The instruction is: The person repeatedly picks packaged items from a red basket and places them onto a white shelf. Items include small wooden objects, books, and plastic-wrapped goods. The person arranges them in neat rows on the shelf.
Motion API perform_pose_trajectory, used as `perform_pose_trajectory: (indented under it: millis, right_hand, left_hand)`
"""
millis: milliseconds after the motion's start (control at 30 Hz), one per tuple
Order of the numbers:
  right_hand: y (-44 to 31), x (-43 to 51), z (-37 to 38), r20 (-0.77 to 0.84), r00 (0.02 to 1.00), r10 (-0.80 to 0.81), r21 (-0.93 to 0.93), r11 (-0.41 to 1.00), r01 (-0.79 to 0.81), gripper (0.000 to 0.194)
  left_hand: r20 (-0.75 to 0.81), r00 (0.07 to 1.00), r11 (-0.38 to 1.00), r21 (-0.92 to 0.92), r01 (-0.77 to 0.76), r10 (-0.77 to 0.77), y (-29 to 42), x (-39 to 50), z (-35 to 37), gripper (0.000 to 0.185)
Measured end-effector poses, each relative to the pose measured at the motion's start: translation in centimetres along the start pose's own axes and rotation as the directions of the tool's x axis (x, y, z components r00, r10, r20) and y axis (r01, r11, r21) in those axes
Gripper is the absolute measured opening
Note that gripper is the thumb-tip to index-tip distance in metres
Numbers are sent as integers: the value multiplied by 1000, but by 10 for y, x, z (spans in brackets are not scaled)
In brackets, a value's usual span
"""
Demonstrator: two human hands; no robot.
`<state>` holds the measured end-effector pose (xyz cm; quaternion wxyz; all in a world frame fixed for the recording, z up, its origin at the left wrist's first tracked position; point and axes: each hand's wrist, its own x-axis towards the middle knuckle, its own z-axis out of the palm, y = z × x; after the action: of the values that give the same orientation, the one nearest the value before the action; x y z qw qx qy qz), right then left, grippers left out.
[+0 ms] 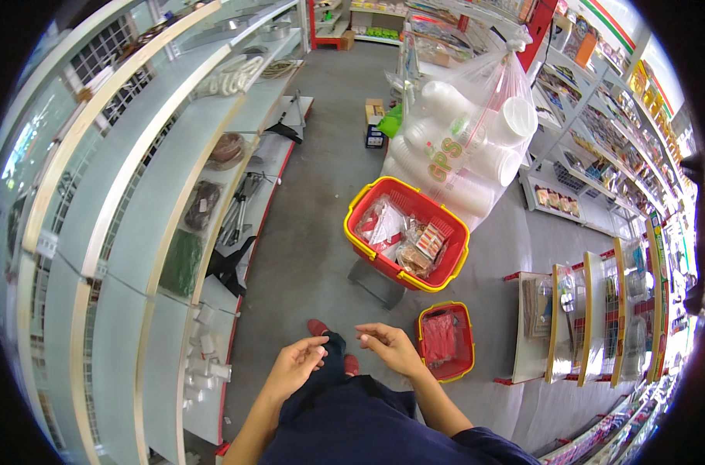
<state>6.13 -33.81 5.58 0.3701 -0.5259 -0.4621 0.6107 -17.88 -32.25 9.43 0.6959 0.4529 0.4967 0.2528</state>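
My left hand [297, 365] is raised in front of my body, fingers bent and slightly parted, with nothing seen in it. Level with it, my right hand [392, 347] is also bare, its thumb and fingers apart. Beyond the right hand is a red plastic shopping basket [358, 247] with yellow rim and handles, holding clear-bagged goods [425, 244] and a red-and-white packet [384, 224]. On the floor beside my right forearm stands a smaller-looking red basket [470, 343] with red packaged goods [438, 337] inside. Neither hand touches a basket.
Glass-topped shelving [120, 232] runs along the left, carrying rope [236, 75] and a green pack [181, 261]. A tied clear plastic bag [474, 75] of white foam containers [466, 189] bulges behind the upper basket. A low rack [535, 349] stands right; grey floor [306, 221] lies between.
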Motion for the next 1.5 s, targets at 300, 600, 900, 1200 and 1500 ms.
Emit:
perform_pose_trajectory:
  millis: [300, 600, 900, 1200, 1500]
  right_hand:
    - [20, 92, -62, -233, 970, 65, 30, 998, -59, 30]
    - [79, 188, -138, -388, 922, -15, -408, 899, -157, 33]
    - [144, 352, -193, 27, 998, -52, -996, 83, 31, 50]
    - [177, 401, -243, 321, 934, 154, -866, -351, 355, 26]
    - [164, 332, -309, 401, 913, 74, -892, -195, 407, 15]
  left_hand:
    - [66, 996, 998, 11, 54, -55, 37, 126, -13, 32]
    - [107, 991, 996, 52, 75, -81, 59, 225, 1, 31]
    - [-51, 987, 988, 5, 155, -155, 66, 268, 33, 31]
    - [-135, 965, 973, -85, 214, -224, 61, 293, 67, 32]
    - [-96, 982, 983, -104, 153, -163, 67, 327, 86, 32]
